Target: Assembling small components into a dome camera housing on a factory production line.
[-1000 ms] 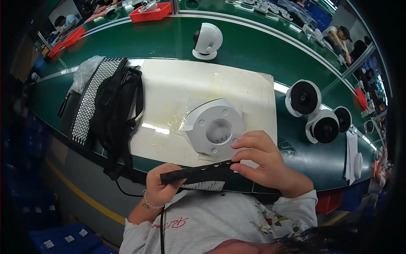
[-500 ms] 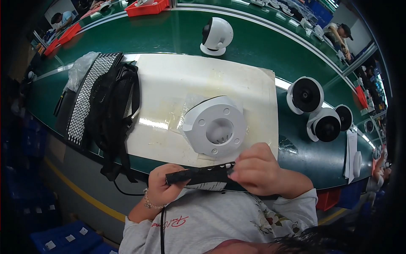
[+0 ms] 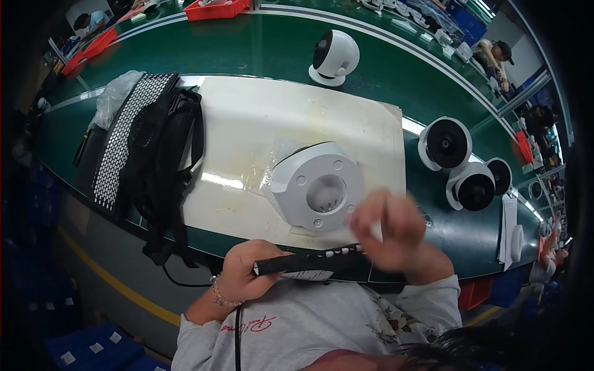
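My left hand (image 3: 250,270) is wrapped round one end of a dark flat strip (image 3: 294,261) with a row of whitish round spots or holes along its upper edge. Some white printed paper shows below it. Just off the strip's other end, my right hand (image 3: 390,232) is raised and smeared by motion, so whether it pinches anything cannot be told. Beyond the strip, a white rounded housing (image 3: 296,201) lies on clear plastic wrap on a cream board (image 3: 235,117). Its flat face, with a round recess and several small round dimples, points up.
A black strapped bag (image 3: 164,142) and a perforated panel (image 3: 127,145) lie left of the board. Several white-and-black round-headed devices (image 3: 445,143) stand at right. Another white device (image 3: 337,55) sits on the green belt (image 3: 260,46). Red trays (image 3: 213,9) and co-workers are farther off.
My right hand has let go of the strip's end and lifted toward the white housing. The housing has shifted slightly rightward in view. The device on the belt has moved right.
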Demonstrator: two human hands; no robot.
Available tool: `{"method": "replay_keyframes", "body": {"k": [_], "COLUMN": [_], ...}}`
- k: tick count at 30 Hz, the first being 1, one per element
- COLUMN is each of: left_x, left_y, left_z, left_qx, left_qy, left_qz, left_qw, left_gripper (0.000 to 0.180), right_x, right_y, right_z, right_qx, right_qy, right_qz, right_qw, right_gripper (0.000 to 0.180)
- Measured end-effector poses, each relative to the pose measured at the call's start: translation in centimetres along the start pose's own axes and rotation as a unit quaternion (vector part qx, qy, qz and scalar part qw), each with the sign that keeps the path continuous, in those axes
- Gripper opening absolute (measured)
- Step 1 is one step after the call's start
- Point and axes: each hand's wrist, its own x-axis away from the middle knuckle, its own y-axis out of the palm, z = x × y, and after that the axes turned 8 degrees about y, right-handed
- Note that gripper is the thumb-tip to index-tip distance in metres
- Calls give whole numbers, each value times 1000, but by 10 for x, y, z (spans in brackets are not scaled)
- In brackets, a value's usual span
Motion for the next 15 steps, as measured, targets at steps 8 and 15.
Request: {"method": "replay_keyframes", "body": {"k": [8, 15], "left_x": [1, -3], "left_y": [7, 14], "left_z": [-17, -25], "left_qx": [3, 26], "left_qy": [59, 53], "left_qz": [-16, -47], "left_qw": [998, 997], "left_gripper": [33, 30], "right_x": [-35, -35], "right_y": [7, -5], "right_z": [30, 37], "right_qx": [-73, 103], "right_qy": [96, -16], "right_qz": [67, 42], "right_qw": [990, 994], "right_gripper": [58, 67]}}
